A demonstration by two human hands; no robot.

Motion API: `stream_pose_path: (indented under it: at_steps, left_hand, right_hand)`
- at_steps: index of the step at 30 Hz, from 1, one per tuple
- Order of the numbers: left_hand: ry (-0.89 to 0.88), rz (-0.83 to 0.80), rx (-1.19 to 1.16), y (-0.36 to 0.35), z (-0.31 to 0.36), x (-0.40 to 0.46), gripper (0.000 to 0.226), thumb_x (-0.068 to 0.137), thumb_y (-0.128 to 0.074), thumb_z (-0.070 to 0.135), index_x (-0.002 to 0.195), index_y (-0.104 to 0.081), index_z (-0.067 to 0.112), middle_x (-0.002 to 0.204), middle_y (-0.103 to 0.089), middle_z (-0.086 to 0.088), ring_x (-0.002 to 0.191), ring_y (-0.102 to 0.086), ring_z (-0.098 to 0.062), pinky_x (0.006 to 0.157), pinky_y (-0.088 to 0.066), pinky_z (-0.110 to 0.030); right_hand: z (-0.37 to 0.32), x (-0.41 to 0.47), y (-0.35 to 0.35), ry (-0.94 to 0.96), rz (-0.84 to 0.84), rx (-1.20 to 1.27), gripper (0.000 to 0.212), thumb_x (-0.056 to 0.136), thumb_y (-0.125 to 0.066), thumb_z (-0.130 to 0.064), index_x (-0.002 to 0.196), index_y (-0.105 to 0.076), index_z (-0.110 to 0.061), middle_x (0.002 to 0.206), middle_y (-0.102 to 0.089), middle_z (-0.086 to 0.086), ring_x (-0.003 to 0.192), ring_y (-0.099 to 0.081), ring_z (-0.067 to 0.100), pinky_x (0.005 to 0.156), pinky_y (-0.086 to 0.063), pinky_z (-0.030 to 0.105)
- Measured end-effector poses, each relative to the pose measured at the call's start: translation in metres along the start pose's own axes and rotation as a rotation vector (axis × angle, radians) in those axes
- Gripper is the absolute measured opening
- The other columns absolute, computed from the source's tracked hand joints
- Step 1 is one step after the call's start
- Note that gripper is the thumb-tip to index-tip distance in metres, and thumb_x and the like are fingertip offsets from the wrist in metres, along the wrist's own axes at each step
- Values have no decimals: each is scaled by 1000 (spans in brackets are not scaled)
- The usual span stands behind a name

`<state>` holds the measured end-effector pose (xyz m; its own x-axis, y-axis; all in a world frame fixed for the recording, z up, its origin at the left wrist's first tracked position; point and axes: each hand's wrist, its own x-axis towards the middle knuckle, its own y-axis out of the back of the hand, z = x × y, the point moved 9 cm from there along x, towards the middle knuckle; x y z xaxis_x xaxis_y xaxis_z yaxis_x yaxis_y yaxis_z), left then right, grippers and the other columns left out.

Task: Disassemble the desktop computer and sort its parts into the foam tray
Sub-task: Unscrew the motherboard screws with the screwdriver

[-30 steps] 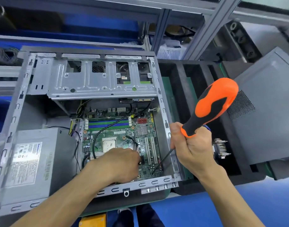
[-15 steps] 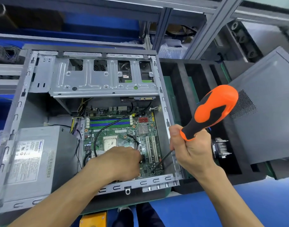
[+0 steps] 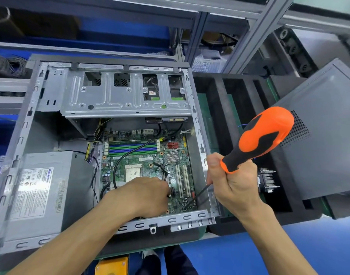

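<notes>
At frame centre-left, the open computer case [image 3: 110, 135] lies on its side. The left hand [image 3: 142, 195] rests curled on the motherboard [image 3: 150, 155], its grip hidden. The right hand [image 3: 233, 185] grips the screwdriver [image 3: 261, 135], which slants handle upper-right, tip lower-left onto the board. The foam tray [image 3: 219, 108] sits right.

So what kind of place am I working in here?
Probably an electronics disassembly workstation: an aluminium-profile frame overhead, a compartmented black foam tray beside the opened computer case, and blue bench surface.
</notes>
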<state>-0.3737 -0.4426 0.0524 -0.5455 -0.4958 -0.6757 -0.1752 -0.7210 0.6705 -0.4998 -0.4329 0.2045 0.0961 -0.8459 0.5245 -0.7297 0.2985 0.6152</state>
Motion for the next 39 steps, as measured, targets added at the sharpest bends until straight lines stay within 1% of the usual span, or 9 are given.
stream_pose_path:
  at_steps: [4,8,12,20,23,26,29,34,39]
  left_hand:
    - [-2,-1,-8,1,1,0,36,95,-41,21,123,-63,15,118,-67,-9,108,-63,-28,94,-54,-42]
    - [-4,2,-17,1,1,-1,37,95,-41,20,125,-63,14,120,-67,-9,109,-64,-28,93,-54,-42]
    - [-4,4,-27,1,0,0,37,95,-41,19,123,-64,14,120,-67,-9,108,-64,-29,93,-54,-42]
    - [-1,5,-47,0,-1,0,37,93,-41,17,121,-65,14,119,-67,-10,107,-64,-29,92,-55,-43]
    - [3,1,-52,0,-1,1,37,93,-41,17,122,-65,14,119,-67,-9,107,-64,-28,92,-55,-43]
    - [5,-2,-49,0,-1,1,37,94,-41,17,122,-64,14,118,-68,-9,106,-65,-27,91,-56,-42]
    - [7,1,-50,0,-2,1,37,94,-41,18,122,-65,13,115,-69,-9,103,-66,-27,90,-56,-42]
    - [5,-1,-51,-1,-2,2,37,93,-41,17,121,-65,13,115,-69,-9,103,-66,-26,89,-57,-42]
    - [7,-5,-55,-2,-2,3,37,94,-41,18,122,-65,12,115,-69,-9,101,-67,-25,88,-57,-42]
  right_hand:
    - [0,0,1,9,4,-17,78,111,-32,-40,46,-49,-1,41,-44,4,38,-42,19,43,-33,38]
    - [1,-1,1,3,6,8,75,110,-32,-40,47,-50,-4,43,-45,0,43,-46,18,44,-35,36]
    - [1,-4,2,2,17,19,75,111,-32,-40,48,-49,-2,43,-45,3,40,-45,19,43,-35,39]
    - [1,-3,5,-1,5,32,74,111,-33,-39,49,-49,0,43,-42,4,40,-43,21,39,-33,38]
    - [-1,-2,5,21,14,10,76,111,-32,-38,48,-49,0,42,-43,4,40,-42,19,41,-33,39]
    - [0,-2,5,20,19,3,78,111,-32,-39,46,-48,1,41,-43,5,38,-44,22,40,-34,38]
    - [2,-3,4,7,-1,18,77,111,-31,-40,48,-49,0,42,-44,4,38,-46,23,38,-35,38]
    - [3,-5,5,-3,12,22,79,111,-31,-41,46,-48,1,42,-44,4,38,-45,23,37,-36,38]
    - [8,-7,5,-38,15,49,78,110,-33,-43,47,-48,1,41,-44,6,36,-46,27,38,-41,39]
